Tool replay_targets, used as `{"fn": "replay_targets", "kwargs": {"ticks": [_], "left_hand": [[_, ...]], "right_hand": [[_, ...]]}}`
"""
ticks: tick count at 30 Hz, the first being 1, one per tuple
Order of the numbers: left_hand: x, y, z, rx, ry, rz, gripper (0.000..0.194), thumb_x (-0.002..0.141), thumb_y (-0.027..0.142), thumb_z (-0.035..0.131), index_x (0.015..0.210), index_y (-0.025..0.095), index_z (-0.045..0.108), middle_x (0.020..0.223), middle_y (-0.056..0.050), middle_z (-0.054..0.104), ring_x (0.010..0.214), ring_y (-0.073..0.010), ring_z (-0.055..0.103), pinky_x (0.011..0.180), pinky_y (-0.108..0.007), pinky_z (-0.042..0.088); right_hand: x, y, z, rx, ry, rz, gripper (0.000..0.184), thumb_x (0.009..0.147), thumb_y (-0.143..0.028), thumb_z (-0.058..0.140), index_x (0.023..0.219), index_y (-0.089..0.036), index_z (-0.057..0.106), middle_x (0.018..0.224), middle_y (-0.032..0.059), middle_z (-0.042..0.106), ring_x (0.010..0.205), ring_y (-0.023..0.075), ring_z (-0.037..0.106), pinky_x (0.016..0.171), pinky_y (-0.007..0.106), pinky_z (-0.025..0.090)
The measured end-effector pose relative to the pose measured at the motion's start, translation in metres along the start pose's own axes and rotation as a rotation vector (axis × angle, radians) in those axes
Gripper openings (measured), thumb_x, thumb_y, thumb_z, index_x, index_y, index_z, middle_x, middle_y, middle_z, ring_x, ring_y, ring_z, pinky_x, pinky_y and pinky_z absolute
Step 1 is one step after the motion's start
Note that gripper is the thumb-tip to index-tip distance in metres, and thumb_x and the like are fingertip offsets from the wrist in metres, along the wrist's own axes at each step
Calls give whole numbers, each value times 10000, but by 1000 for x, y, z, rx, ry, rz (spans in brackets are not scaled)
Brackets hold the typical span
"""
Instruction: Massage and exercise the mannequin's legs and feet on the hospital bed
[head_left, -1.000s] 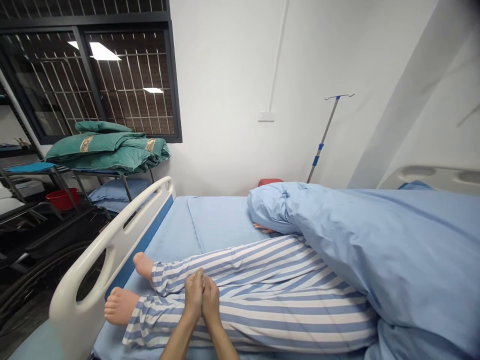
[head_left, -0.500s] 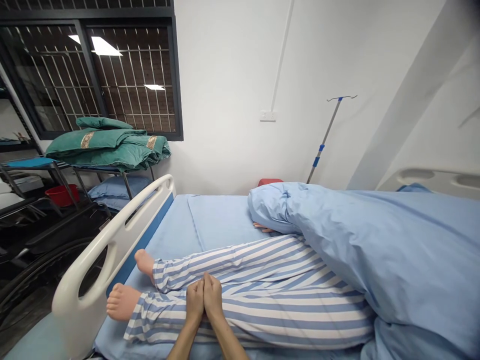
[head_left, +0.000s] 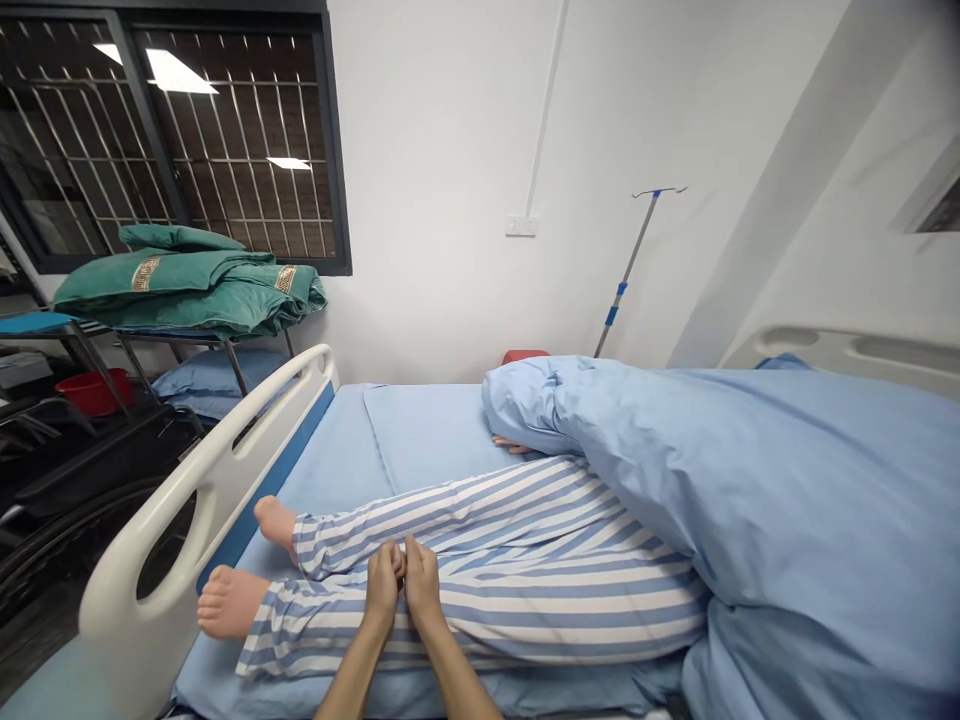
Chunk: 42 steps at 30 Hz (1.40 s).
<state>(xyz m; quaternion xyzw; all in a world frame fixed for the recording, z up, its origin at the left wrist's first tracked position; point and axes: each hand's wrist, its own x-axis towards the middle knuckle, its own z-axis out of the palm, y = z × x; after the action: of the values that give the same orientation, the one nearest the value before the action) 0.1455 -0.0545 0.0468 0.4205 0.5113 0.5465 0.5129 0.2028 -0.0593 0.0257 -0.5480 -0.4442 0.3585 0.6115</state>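
White walls and a barred window (head_left: 240, 130) rise behind a hospital bed (head_left: 322, 450). Both forearms reach forward from below, the left hand (head_left: 382, 585) and right hand (head_left: 424, 588) lying side by side on a dummy's striped legs (head_left: 487, 600), fingertips touching each other, fingers open and closed round nothing. The legs lie across the bed, running from the blue blanket (head_left: 750, 480) on the right to the bare feet (head_left: 229, 602) by the white footboard (head_left: 112, 600) on the left. Far left, a red basin (head_left: 94, 392) sits under a rack, its contents hidden.
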Motion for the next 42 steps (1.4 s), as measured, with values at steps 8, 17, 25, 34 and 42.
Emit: {"fn": "replay_targets", "kwargs": {"ticks": [8, 17, 25, 34, 42], "left_hand": [[1, 3, 13, 38, 97, 49, 417, 776, 462, 383, 457, 233, 241, 411, 57, 270, 428, -91, 281, 472, -245, 293], [0, -20, 3, 410, 50, 100, 459, 811, 497, 330, 532, 195, 535, 581, -72, 620, 602, -193, 549, 591, -293, 397], [0, -20, 4, 463, -87, 131, 486, 822, 509, 323, 595, 178, 597, 675, -105, 668, 665, -221, 586, 637, -316, 419], [8, -5, 30, 235, -162, 117, 438, 720, 548, 458, 449, 211, 385, 416, 28, 408, 451, -115, 369, 476, -254, 319], [-4, -7, 40, 281, -55, 129, 436, 751, 513, 415, 446, 208, 353, 426, 21, 400, 476, -115, 357, 496, -249, 288]], "right_hand": [[2, -4, 0, 43, 42, 47, 470, 816, -541, 371, 491, -200, 374, 472, -13, 426, 493, 119, 383, 513, 244, 316], [5, -13, -7, -129, 43, -25, 420, 820, -440, 397, 479, -196, 372, 455, -15, 428, 471, 110, 360, 463, 237, 249], [1, -20, -22, -257, -21, -153, 393, 866, -327, 372, 513, -177, 456, 494, -5, 490, 490, 113, 411, 500, 235, 250], [6, 0, -28, -66, 115, -34, 446, 872, -453, 345, 532, -185, 455, 526, 18, 523, 528, 137, 446, 518, 242, 312], [10, 0, -35, 53, 139, 32, 474, 805, -557, 399, 487, -208, 354, 456, -31, 396, 482, 113, 357, 496, 243, 321]]}}
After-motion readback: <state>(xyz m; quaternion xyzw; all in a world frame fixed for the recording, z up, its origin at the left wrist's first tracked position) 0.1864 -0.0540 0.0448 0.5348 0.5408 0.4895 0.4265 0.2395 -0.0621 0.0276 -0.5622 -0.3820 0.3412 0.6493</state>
